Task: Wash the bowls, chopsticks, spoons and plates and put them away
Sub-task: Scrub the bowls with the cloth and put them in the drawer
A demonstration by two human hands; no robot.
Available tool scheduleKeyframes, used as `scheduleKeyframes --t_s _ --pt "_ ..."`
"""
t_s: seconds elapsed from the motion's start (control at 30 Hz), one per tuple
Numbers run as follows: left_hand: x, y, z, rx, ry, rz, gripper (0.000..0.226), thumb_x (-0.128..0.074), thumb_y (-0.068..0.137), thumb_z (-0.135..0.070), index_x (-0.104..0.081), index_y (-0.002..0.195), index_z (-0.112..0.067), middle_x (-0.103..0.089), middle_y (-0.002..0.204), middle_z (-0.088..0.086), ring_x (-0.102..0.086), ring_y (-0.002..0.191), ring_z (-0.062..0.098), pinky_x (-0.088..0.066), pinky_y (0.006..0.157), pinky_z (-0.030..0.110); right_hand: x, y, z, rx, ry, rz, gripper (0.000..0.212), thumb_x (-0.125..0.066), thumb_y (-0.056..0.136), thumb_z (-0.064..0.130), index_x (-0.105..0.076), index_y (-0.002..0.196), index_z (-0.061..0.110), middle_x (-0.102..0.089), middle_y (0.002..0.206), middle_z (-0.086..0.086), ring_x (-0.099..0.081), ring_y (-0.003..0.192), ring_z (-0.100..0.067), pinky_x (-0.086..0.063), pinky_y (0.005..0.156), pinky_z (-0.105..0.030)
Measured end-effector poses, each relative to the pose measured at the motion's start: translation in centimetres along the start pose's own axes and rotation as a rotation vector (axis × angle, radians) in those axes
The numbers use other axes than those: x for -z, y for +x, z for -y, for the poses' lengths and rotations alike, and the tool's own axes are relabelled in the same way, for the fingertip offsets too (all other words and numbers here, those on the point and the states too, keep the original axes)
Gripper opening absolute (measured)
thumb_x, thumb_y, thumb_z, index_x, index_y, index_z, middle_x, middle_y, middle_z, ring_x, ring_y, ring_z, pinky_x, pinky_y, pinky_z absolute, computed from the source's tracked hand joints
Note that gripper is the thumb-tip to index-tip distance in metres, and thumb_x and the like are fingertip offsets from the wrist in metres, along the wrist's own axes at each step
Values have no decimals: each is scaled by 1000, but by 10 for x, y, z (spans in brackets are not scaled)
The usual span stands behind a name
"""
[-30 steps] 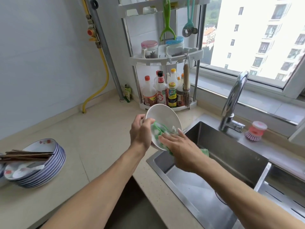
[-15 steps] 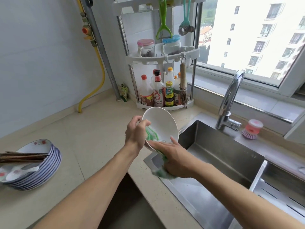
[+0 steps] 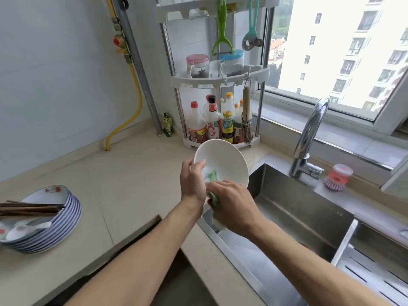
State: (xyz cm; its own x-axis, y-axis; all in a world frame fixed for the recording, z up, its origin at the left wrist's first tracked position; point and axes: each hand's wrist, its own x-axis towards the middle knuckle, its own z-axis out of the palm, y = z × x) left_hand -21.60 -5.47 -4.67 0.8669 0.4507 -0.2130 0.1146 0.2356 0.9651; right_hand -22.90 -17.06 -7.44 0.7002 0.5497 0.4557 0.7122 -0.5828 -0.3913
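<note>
I hold the white bowl [image 3: 221, 162] tilted over the near-left corner of the sink [image 3: 304, 219]. My left hand [image 3: 192, 181] has its grip clamped on the left rim, thumb inside. My right hand [image 3: 234, 205] has its grip closed on the green cloth [image 3: 213, 196] at the lower rim. I think the bowl is probably wet, so it may slip from my one-hand grip and hit the steel edge if I rub too hard. The bowl stands above and between both hands. The stack of plates [image 3: 47, 226] with chopsticks [image 3: 31, 209] and a spoon [image 3: 26, 229] waits well apart on the desk [image 3: 132, 184], not yet washed.
</note>
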Motion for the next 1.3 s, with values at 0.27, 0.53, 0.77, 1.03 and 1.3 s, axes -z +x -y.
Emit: scheduleKeyframes --t_s 0.27,0.53,0.77,1.03,1.3 --pt "4 1 0 -132 220 -69 32 -58 66 -40 -63 89 -18 -66 94 4 -63 82 19 -45 60 26 0 -12 -12 -148 -143 390 78 -53 81 -2 -31 152 22 -29 160 1 -20 150 -18 17 113 -32" --pt "0 3 1 -110 243 -56 34 -56 62 -37 -64 89 -19 -65 93 4 -61 81 19 -43 60 27 8 -7 -21 -165 -199 428 85 -54 84 -2 -15 157 17 -17 165 -2 -11 153 -19 17 116 -38" --pt "13 19 -4 11 446 168 31 -59 74 -36 -70 91 -13 -68 96 14 -66 87 31 -52 66 36 20 -14 -47 82 -331 557 95 -64 86 5 -8 158 33 -7 163 9 -5 150 -11 20 116 -52" --pt "16 24 -2 217 489 470 55 -57 64 -38 -70 110 -11 -67 110 29 -65 88 38 -50 72 43 42 3 -97 429 -670 306 89 -88 66 16 -47 145 12 -45 152 -4 -35 145 -23 -13 121 -45" --pt "-9 21 -1 221 307 198 37 -59 79 -29 -66 106 -6 -69 104 22 -69 89 41 -50 56 30 32 -38 -69 180 -240 380 62 -66 78 2 -55 135 23 -62 125 3 -52 113 -21 -35 111 -37"
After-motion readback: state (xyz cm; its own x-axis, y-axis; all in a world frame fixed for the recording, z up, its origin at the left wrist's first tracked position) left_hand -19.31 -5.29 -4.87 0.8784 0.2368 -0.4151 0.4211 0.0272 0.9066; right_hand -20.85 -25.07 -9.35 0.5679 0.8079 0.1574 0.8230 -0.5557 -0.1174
